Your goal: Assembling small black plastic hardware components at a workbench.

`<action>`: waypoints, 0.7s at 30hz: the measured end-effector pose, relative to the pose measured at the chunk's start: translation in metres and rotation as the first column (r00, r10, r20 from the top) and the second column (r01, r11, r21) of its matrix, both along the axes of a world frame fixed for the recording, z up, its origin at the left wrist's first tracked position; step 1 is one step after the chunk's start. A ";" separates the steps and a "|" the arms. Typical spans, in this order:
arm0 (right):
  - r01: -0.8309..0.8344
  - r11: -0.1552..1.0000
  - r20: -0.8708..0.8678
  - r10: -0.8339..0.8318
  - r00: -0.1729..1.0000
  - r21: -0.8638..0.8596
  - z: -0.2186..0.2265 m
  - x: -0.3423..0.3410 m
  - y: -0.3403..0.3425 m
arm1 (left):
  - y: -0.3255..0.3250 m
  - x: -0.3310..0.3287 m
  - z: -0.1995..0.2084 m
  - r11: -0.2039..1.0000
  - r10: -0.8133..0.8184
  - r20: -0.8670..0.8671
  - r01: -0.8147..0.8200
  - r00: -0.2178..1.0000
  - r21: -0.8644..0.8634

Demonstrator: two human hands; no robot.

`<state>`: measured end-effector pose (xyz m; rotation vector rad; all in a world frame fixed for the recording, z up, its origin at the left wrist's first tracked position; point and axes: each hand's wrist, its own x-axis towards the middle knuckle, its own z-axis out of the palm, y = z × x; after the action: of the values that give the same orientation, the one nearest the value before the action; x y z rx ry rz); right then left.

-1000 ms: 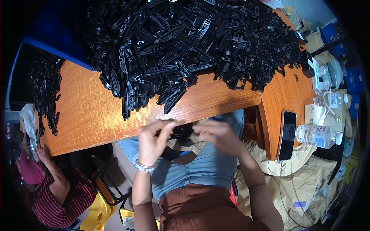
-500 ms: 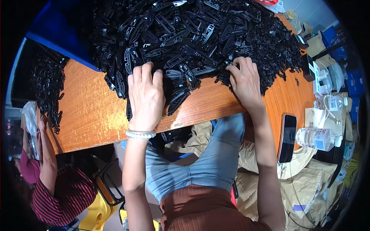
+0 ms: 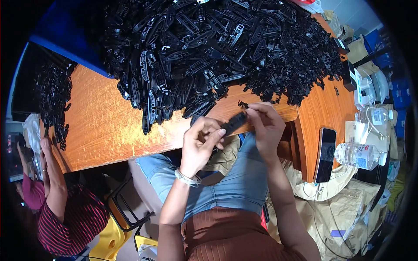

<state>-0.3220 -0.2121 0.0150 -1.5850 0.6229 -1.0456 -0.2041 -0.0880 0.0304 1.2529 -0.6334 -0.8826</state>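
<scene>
Just over the table's front edge, my left hand (image 3: 201,141) pinches a long black plastic part (image 3: 234,123) between thumb and fingers. Close beside its far end, my right hand (image 3: 266,126) holds a small black plastic clip (image 3: 243,105) at the fingertips. Whether the clip touches the long part I cannot tell. Beyond my hands, a heap of long, slotted black parts (image 3: 187,48) covers the back of the wooden table (image 3: 109,117). Smaller black clips (image 3: 287,78) form another pile to its right, running into the first.
A blue bin (image 3: 69,48) stands at the back left. On the right lie a phone (image 3: 325,155) and a clear plastic bottle (image 3: 357,155). Brown paper bags (image 3: 313,217) sit below. At far left, another person's arm (image 3: 54,174) reaches toward more black parts (image 3: 54,100).
Both hands have drawn back from the piles toward me and closer together. My left hand now holds a long black part and my right a small clip.
</scene>
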 end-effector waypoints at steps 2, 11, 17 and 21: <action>-0.027 0.964 0.072 0.008 0.997 0.266 0.009 -0.001 0.006 | 0.003 -0.001 -0.006 1.000 -0.014 -0.207 0.016 0.978 0.007; -0.235 0.960 -0.036 0.243 0.969 0.154 0.022 -0.012 0.016 | 0.006 -0.008 0.000 0.994 0.041 -0.036 -0.044 0.999 -0.099; -0.239 0.912 -0.174 0.190 0.966 -0.333 0.023 -0.012 0.012 | 0.016 -0.008 0.003 0.997 -0.034 0.124 0.024 0.992 0.075; -0.184 0.806 -0.240 0.054 0.969 -0.563 0.025 -0.016 0.010 | 0.015 -0.010 0.010 0.998 -0.055 -0.130 0.060 0.990 0.035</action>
<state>-0.3383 -0.2019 0.0402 -2.2710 0.3408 -1.0320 -0.2143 -0.0727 0.0400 1.2061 -0.5541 -1.0195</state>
